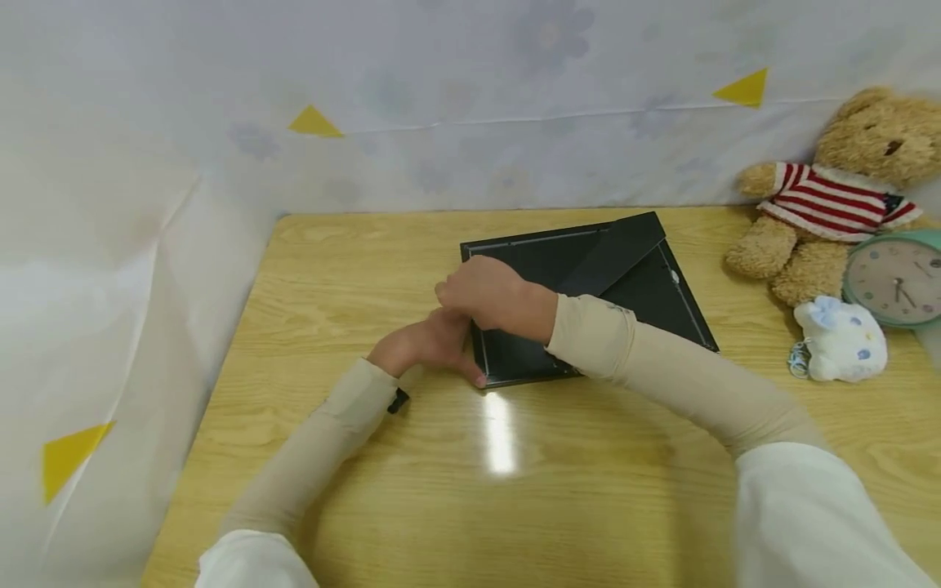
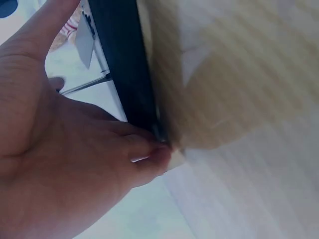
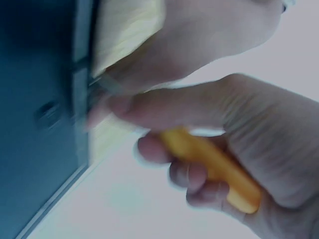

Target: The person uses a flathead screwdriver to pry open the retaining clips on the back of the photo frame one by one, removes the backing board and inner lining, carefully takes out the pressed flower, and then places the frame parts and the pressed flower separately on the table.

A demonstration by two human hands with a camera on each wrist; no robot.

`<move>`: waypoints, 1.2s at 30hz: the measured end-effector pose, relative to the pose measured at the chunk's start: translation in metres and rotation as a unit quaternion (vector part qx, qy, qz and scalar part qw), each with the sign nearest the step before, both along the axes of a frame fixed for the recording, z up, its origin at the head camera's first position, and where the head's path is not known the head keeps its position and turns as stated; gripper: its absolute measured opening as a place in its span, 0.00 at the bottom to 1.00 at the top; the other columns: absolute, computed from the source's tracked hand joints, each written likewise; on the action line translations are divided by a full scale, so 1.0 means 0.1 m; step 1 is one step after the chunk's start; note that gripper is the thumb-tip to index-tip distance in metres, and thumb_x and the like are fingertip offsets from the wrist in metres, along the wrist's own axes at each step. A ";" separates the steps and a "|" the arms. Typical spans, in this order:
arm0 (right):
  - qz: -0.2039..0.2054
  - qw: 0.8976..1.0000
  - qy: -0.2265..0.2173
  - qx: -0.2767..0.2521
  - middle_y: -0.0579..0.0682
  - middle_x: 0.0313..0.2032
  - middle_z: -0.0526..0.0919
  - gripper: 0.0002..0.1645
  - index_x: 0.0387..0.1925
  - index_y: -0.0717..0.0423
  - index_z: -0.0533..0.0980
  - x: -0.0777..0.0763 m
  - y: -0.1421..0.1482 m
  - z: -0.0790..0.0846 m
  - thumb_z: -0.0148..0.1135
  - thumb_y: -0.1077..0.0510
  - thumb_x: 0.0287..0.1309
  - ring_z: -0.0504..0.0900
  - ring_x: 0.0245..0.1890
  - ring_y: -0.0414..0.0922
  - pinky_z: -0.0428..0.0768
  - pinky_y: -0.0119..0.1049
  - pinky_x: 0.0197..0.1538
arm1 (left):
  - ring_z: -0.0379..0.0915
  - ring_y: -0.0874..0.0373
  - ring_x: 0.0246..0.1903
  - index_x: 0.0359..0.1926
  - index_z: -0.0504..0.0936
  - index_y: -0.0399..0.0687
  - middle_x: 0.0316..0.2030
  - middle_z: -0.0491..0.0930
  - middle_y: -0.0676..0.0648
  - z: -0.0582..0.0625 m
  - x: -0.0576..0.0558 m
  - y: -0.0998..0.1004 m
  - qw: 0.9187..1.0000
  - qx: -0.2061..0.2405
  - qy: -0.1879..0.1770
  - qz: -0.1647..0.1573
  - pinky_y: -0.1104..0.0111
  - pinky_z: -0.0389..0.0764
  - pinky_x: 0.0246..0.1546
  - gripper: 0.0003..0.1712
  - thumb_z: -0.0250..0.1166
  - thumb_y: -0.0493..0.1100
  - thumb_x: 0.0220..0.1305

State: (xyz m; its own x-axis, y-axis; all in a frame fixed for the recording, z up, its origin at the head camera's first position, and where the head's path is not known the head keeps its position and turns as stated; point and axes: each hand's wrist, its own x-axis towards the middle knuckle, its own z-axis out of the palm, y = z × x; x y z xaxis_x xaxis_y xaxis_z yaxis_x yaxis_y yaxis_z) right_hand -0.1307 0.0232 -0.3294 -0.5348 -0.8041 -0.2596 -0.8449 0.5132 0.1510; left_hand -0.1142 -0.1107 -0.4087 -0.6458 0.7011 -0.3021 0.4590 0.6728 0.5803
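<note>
A black picture frame [image 1: 647,298] lies back side up on the wooden table, its stand [image 1: 617,255] slanting across the backing. My left hand [image 1: 437,343] holds the frame's left side, with the thumb at the near left corner. In the left wrist view, fingers bend around the black frame edge [image 2: 127,59]. Just above the left hand, my right hand [image 1: 492,290] grips a tool with an orange handle [image 3: 214,172]. Its working end is blurred beside the frame's edge in the right wrist view. A small metal fitting [image 3: 49,114] shows on the backing.
On the right of the table [image 1: 412,490] sit a teddy bear [image 1: 845,196] in a striped shirt, a round green clock [image 1: 893,278] and a small white plush toy [image 1: 844,341]. Pale curtains [image 1: 441,98] with yellow triangles stand behind and to the left.
</note>
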 end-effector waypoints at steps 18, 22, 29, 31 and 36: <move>-0.217 0.964 -0.026 -0.150 0.48 0.15 0.72 0.18 0.26 0.54 0.74 -0.69 1.39 -0.22 0.53 0.46 0.63 0.69 0.14 0.44 0.66 0.37 0.21 | 0.78 0.53 0.35 0.54 0.73 0.38 0.46 0.77 0.41 0.42 0.51 0.14 0.969 -0.124 0.204 0.067 0.64 0.79 0.32 0.38 0.64 0.63 0.53; -0.240 0.954 -0.068 -0.168 0.52 0.22 0.74 0.17 0.29 0.56 0.77 -0.90 1.66 -0.38 0.48 0.50 0.66 0.71 0.20 0.47 0.68 0.40 0.26 | 0.70 0.64 0.17 0.34 0.78 0.48 0.22 0.76 0.54 0.37 0.79 0.36 0.991 0.000 0.133 0.011 0.73 0.71 0.18 0.18 0.59 0.58 0.61; -0.243 0.950 -0.132 -0.148 0.62 0.61 0.65 0.26 0.64 0.61 0.62 -1.09 1.80 -0.54 0.44 0.60 0.66 0.65 0.59 0.60 0.53 0.60 0.61 | 0.80 0.51 0.21 0.57 0.67 0.36 0.31 0.81 0.36 0.01 0.87 0.59 0.833 0.206 -0.512 0.026 0.62 0.79 0.19 0.20 0.51 0.43 0.69; -0.259 0.942 -0.170 -0.133 0.62 0.63 0.63 0.29 0.67 0.58 0.57 -1.11 1.80 -0.58 0.42 0.60 0.66 0.62 0.61 0.61 0.44 0.61 0.63 | 0.80 0.54 0.23 0.62 0.61 0.37 0.33 0.81 0.36 -0.07 0.84 0.60 0.781 0.222 -0.580 0.063 0.65 0.79 0.20 0.23 0.50 0.41 0.69; -0.285 0.928 -0.203 -0.123 0.62 0.61 0.66 0.30 0.69 0.55 0.55 -1.11 1.81 -0.61 0.40 0.59 0.66 0.68 0.54 0.61 0.41 0.63 0.62 | 0.80 0.56 0.26 0.66 0.54 0.37 0.37 0.80 0.39 -0.16 0.81 0.54 0.741 0.268 -0.606 0.112 0.67 0.78 0.22 0.28 0.51 0.40 0.69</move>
State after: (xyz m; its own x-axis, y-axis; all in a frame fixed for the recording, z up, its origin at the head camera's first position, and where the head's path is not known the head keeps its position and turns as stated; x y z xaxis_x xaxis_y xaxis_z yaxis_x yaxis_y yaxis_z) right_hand -0.2418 0.2041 -0.3905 -0.7901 -0.4816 -0.3791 -0.3860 0.8715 -0.3025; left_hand -0.0336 -0.0562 -0.4251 -0.2473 0.8462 -0.4720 -0.7058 0.1764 0.6861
